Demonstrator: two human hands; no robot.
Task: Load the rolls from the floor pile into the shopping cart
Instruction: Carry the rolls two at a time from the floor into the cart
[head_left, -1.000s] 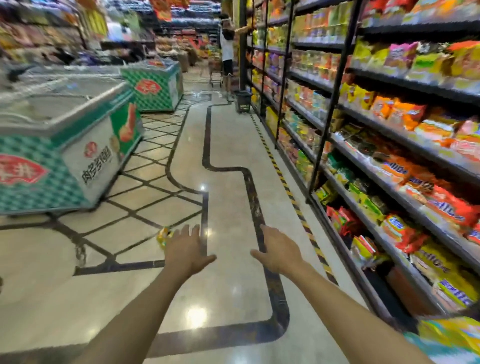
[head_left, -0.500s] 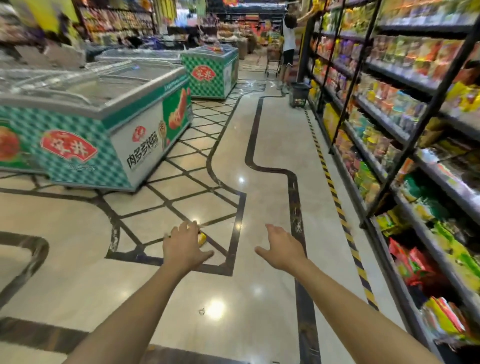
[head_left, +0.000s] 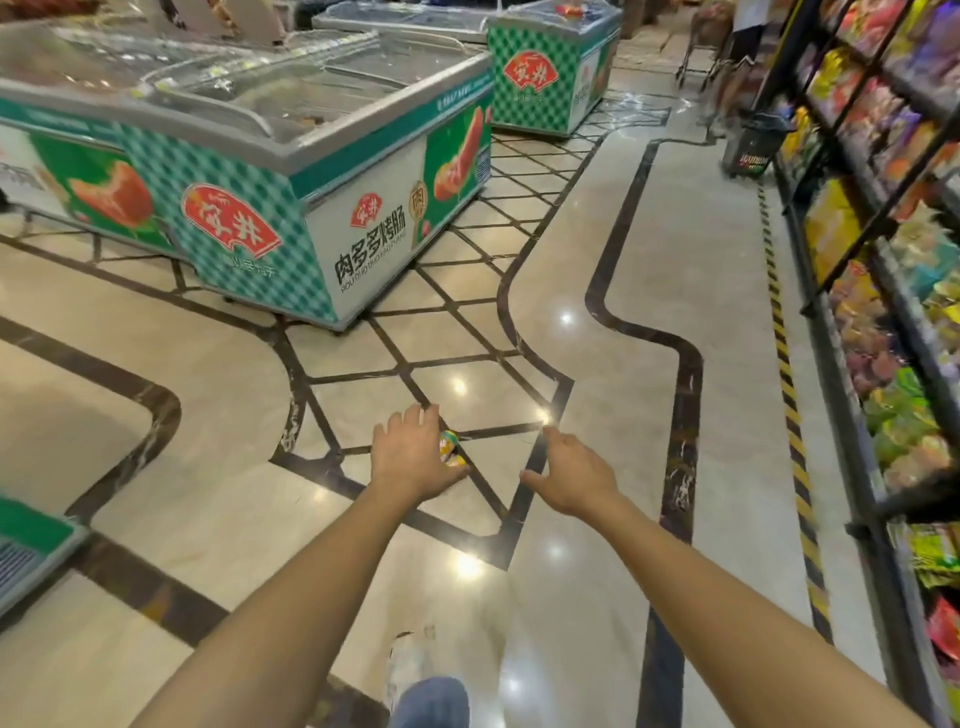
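Roll (head_left: 450, 448) still in left hand (head_left: 413, 457); freezer (head_left: 322, 208) nearer.

Head-high, forward-down over floor (head_left: 597, 249) (wide-angle)

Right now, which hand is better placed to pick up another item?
Right. The right hand is open and empty; the left hand already seems to hold a small yellow packet.
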